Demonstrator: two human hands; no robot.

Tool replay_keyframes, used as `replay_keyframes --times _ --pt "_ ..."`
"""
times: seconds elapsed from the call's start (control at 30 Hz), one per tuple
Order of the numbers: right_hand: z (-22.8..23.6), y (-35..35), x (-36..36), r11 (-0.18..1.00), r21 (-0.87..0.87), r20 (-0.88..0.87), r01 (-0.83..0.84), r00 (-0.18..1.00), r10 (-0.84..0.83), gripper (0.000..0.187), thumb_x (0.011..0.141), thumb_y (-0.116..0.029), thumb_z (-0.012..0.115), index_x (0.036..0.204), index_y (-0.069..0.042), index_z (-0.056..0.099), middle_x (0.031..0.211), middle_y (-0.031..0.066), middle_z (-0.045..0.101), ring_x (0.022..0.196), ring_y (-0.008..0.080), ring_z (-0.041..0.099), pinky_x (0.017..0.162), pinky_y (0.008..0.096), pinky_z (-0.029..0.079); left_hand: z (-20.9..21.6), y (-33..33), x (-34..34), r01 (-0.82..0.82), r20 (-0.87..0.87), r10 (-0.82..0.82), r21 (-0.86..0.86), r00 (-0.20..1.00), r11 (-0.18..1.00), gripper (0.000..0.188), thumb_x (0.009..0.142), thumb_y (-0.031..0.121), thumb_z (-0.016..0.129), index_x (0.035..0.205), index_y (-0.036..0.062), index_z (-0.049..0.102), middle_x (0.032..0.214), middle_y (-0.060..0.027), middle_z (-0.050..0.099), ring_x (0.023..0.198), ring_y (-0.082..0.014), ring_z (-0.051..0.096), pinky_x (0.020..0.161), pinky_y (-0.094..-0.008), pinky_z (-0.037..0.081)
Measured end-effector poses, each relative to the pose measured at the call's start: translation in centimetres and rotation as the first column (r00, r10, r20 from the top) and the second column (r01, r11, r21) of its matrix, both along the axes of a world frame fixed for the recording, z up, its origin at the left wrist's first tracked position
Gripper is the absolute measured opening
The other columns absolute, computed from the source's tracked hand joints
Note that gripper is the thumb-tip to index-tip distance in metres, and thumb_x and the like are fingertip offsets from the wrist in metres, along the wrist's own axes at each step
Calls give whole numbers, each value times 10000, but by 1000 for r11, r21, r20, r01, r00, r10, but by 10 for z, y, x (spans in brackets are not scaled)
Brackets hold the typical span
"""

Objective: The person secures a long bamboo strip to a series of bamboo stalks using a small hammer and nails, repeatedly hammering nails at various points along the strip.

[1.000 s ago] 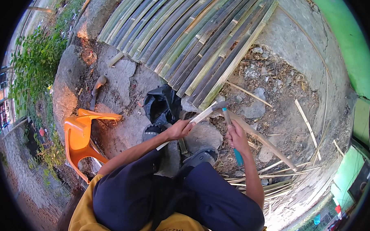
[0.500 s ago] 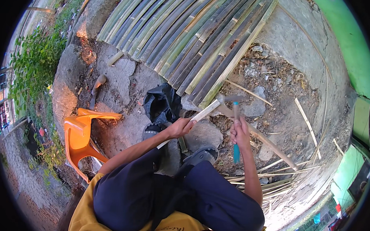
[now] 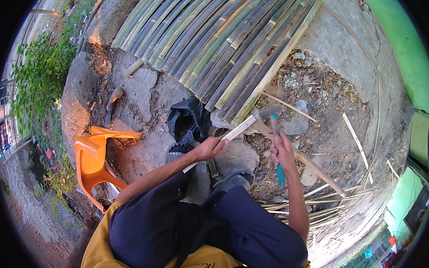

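In my left hand (image 3: pixel 211 147) I grip a pale split bamboo strip (image 3: pixel 240 128), its far end resting by the end of a longer bamboo pole (image 3: pixel 317 169). My right hand (image 3: pixel 282 153) is closed around a hammer (image 3: pixel 275 125) with a teal grip; the hammer's head hangs over the strip's far end. Just ahead of my hands lies a panel of bamboo slats (image 3: pixel 217 44) set side by side. A black plastic bag (image 3: pixel 188 120) sits beyond my left hand, near my sandalled foot.
An orange plastic chair (image 3: pixel 91 159) lies tipped at the left, with a wooden-handled blade (image 3: pixel 113 102) beyond it. Thin bamboo strips (image 3: pixel 320 208) are scattered at the right. Broken concrete and rubble (image 3: pixel 315 90) cover the ground. A green wall (image 3: pixel 402 41) stands at far right.
My right hand has shifted slightly to the right and the hammer has tilted, its head now nearer the strip's end. My left hand and the strip are almost unmoved.
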State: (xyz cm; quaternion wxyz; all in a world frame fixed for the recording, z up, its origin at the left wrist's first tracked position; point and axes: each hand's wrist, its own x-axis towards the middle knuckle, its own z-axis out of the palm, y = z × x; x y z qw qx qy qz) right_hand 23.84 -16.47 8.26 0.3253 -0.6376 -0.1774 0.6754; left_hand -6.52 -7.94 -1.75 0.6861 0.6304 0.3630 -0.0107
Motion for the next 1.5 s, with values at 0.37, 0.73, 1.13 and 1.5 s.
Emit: replay_keyframes --times 0.37,0.73,1.13,1.5 --pt "-4 -3 -4 982 48 -60 183 982 -180 336 1125 -229 490 1421 -69 490 702 -26 435 466 39 361 399 220 310 -3 -1 1 -6 -9 6 -43 1000 999 458 1126 350 434 882 -12 571 646 -66 537 587 -185 535 595 -395 459" --pt "18 -17 5 906 209 53 367 921 -385 288 1115 -267 512 1320 -68 474 669 -28 400 418 35 358 365 215 293 43 -4 -3 94 38 -95 34 995 995 375 1117 328 456 1034 -14 584 704 -130 592 644 -288 607 648 -457 481" --pt "127 10 -27 927 335 55 171 978 -200 621 872 -130 811 1359 -33 439 1053 155 733 593 42 577 449 197 397 178 9 -24 244 185 -216 -146 959 959 413 1152 374 380 1046 19 562 689 -7 486 620 -125 444 579 -335 398" --pt "185 53 -74 798 525 -249 295 950 -187 657 827 -1 836 1347 -71 441 945 76 687 444 71 470 372 248 329 267 59 -40 279 389 -20 -623 921 730 537 1124 506 379 885 47 522 605 -3 471 419 -90 457 371 -256 411"
